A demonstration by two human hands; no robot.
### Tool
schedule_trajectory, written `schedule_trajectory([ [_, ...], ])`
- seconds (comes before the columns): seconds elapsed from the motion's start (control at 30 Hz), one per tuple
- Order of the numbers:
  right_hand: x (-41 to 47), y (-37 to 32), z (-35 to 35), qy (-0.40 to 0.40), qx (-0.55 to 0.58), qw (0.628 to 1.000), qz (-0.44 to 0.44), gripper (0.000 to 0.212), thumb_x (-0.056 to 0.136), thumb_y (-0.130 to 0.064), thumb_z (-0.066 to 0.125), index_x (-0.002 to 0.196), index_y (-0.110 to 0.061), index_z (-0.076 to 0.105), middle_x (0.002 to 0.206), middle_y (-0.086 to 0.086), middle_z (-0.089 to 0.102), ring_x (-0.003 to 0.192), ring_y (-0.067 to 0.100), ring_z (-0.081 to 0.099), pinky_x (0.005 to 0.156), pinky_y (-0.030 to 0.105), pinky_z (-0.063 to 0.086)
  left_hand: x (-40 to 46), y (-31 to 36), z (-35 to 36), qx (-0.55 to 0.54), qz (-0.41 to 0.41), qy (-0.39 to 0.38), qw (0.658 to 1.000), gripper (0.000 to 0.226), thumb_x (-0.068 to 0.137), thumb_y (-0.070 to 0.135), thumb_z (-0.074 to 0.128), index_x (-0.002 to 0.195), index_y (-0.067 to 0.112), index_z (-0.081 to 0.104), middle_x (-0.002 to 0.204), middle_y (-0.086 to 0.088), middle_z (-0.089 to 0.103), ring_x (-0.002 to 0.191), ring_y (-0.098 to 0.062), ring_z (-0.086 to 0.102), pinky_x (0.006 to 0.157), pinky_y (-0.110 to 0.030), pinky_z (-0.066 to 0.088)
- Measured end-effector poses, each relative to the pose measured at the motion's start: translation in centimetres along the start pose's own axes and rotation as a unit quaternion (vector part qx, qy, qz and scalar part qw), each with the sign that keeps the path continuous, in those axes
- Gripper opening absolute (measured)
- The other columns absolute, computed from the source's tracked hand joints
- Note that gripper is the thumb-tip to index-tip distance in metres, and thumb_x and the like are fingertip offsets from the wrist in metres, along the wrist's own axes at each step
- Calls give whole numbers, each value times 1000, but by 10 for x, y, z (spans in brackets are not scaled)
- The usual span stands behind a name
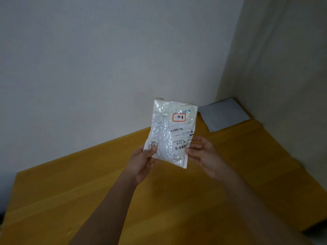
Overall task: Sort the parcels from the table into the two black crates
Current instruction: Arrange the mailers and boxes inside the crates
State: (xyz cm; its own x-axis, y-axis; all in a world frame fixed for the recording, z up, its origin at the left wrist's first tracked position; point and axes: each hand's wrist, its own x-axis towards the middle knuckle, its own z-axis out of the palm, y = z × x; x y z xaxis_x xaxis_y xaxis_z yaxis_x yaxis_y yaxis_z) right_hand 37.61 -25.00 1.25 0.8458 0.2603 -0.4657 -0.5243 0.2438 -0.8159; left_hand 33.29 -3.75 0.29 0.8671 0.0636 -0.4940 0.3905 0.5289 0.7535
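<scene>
A white plastic parcel (169,131) with barcodes and a red-framed sticker is held upright above the wooden table (123,191). My left hand (141,161) pinches its lower left corner. My right hand (203,152) grips its lower right edge with thumb in front. A grey flat parcel (224,114) lies on the table in the far right corner by the walls. No black crate is in view.
White walls close the table in at the back and on the right. The table's left edge runs down at the far left, and its right front corner drops off at the lower right.
</scene>
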Motion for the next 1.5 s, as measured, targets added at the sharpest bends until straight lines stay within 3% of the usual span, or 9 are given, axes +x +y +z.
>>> schedule_trajectory([
  [0.17, -35, 2, 35, -54, -30, 998, -23, 36, 82, 13, 66, 109, -9, 56, 110, 19, 70, 94, 21, 73, 76, 28, 60, -41, 16, -26, 8, 28, 4, 1000, 35, 76, 9, 68, 111, 5, 63, 102, -8, 73, 86, -19, 71, 72, -32, 60],
  [0.3, -51, -4, 46, -137, -1, 990, -22, 60, 76, -1, 73, 128, -20, 53, 117, 11, 70, 109, 29, 67, 81, 39, 59, -68, 30, -48, 136, 65, 97, 984, 12, 90, 1, 63, 99, 7, 69, 92, -5, 73, 86, -21, 66, 83, -40, 55],
  [0.37, -54, -9, 51, -153, -23, 988, -16, 71, 71, -8, 75, 133, -30, 49, 121, 10, 67, 112, 30, 66, 85, 45, 58, -79, 37, -57, 237, 93, 130, 958, 22, 92, -5, 58, 82, 11, 70, 72, 3, 70, 75, -17, 62, 74, -35, 53],
  [0.47, -56, -9, 63, -174, -217, 960, -18, 62, 75, -18, 76, 130, -33, 51, 121, 5, 68, 109, 23, 67, 91, 43, 56, -99, 50, -55, 330, 122, 94, 931, 33, 91, -12, 55, 76, 14, 68, 57, 13, 64, 56, -1, 57, 54, -15, 45],
  [0.6, -54, 0, 83, -150, -279, 948, -24, 22, 96, -23, 63, 115, -13, 67, 107, 7, 75, 97, 20, 72, 90, 45, 56, -113, 66, -42, 241, 168, 174, 940, 27, 87, 1, 69, 105, 20, 67, 93, 0, 69, 83, -16, 65, 67, -22, 53],
  [0.73, -47, -1, 98, -99, -47, 993, -30, 19, 102, -18, 51, 116, -17, 64, 112, 8, 73, 103, 25, 70, 93, 47, 54, -119, 65, -48, 186, 162, 279, 928, 58, 86, 29, 74, 136, 21, 47, 121, -3, 57, 107, -20, 59, 86, -34, 48],
  [0.9, -44, -4, 117, -117, 119, 985, 34, 29, 98, -6, 55, 127, -9, 59, 121, 12, 69, 113, 29, 66, 91, 42, 54, -127, 48, -44, 166, 48, 145, 974, 56, 87, 36, 69, 136, 16, 51, 123, -3, 64, 108, -20, 64, 88, -32, 52],
  [1.13, -45, -8, 133, -185, 80, 979, 35, 24, 94, -4, 59, 116, -11, 64, 114, 9, 71, 98, 21, 70, 85, 33, 52, -126, 54, -37, 54, 118, 110, 985, 31, 92, 4, 63, 122, 10, 58, 103, -9, 74, 88, -21, 71, 86, -31, 57],
  [1.5, -41, -33, 138, -253, 107, 961, 21, 40, 91, 5, 52, 129, -6, 58, 120, 13, 69, 109, 26, 66, 93, 37, 55, -130, 79, -41, 32, 156, 86, 983, 33, 90, -7, 59, 118, 9, 62, 102, -13, 74, 85, -19, 72, 82, -29, 59],
])
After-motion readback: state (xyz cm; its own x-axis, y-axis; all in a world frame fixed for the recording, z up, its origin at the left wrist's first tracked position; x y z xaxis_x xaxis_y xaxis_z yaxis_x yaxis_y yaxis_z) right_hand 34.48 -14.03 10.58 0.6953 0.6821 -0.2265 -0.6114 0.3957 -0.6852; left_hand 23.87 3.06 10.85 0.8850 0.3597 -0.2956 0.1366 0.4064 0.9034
